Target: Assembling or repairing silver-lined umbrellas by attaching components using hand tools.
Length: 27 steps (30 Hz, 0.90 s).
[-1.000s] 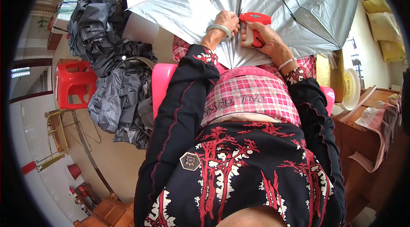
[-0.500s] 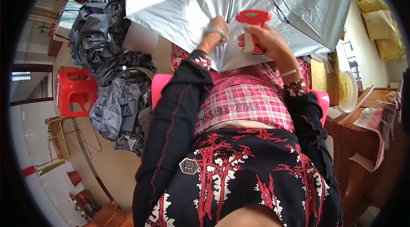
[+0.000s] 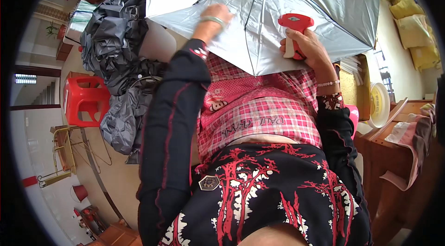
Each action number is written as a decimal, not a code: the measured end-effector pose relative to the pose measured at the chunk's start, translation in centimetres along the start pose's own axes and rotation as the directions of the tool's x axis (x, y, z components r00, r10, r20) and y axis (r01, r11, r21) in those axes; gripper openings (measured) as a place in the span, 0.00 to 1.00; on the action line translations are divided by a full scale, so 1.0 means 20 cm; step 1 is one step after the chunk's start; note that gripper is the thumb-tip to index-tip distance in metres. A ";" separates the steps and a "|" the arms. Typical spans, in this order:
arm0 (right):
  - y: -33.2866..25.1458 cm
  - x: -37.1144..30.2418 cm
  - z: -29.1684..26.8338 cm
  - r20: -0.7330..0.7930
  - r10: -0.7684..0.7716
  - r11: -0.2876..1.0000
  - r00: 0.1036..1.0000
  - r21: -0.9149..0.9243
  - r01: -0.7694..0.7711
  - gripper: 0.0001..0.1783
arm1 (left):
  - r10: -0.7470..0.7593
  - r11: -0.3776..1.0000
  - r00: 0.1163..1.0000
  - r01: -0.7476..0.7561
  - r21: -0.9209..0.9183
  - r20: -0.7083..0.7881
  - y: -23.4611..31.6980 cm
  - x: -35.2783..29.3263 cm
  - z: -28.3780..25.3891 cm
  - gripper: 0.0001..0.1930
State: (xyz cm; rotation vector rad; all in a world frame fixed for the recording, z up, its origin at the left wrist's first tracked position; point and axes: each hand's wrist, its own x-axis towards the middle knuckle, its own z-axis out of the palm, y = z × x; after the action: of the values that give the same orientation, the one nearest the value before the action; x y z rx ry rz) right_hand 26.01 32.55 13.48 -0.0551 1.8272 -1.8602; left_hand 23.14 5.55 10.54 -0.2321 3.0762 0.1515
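Note:
A silver umbrella canopy [image 3: 282, 47] is spread upside down over my lap, with its thin dark ribs meeting near the top edge. My right hand [image 3: 311, 49] is closed around a red hand tool [image 3: 295, 21] with a cream trigger, held over the right part of the canopy. My left hand [image 3: 217, 16], wearing a pale bangle, is over the canopy's left part. Motion smears its fingers, so I cannot make out whether they hold anything. A pink checked apron [image 3: 264, 111] covers my lap.
At the left, crumpled dark grey fabric [image 3: 111, 33] is heaped beside a pale bin [image 3: 157, 44]. A red plastic stool [image 3: 85, 97] stands farther left. To the right are a white bucket [image 3: 379, 102], a wooden piece of furniture [image 3: 384, 153] and yellow cushions [image 3: 412, 28].
My left hand has moved left, away from the canopy's middle rib. My right hand has shifted right with the red tool. More of the ribs' meeting point now shows.

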 end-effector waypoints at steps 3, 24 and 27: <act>0.02 0.01 0.05 -0.020 -0.022 1.000 1.000 -0.003 0.022 0.17 | 0.038 0.981 0.999 -0.040 -0.191 -0.012 0.15 -0.09 0.14 0.15; 0.28 0.13 -0.04 0.055 -0.033 0.999 0.998 -0.009 0.034 0.14 | -0.277 0.666 0.961 0.177 -0.725 -0.019 0.42 -0.10 0.49 0.10; 0.31 0.18 0.05 0.002 0.038 0.998 0.999 0.048 -0.038 0.13 | -0.258 0.409 0.955 0.248 -0.878 0.150 0.43 -0.15 0.47 0.11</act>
State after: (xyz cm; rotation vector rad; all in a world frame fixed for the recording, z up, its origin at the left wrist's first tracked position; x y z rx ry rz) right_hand 25.34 30.61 6.53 -0.0041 1.7701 -1.8767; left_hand 25.23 15.41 2.12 -0.7196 2.5329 1.7651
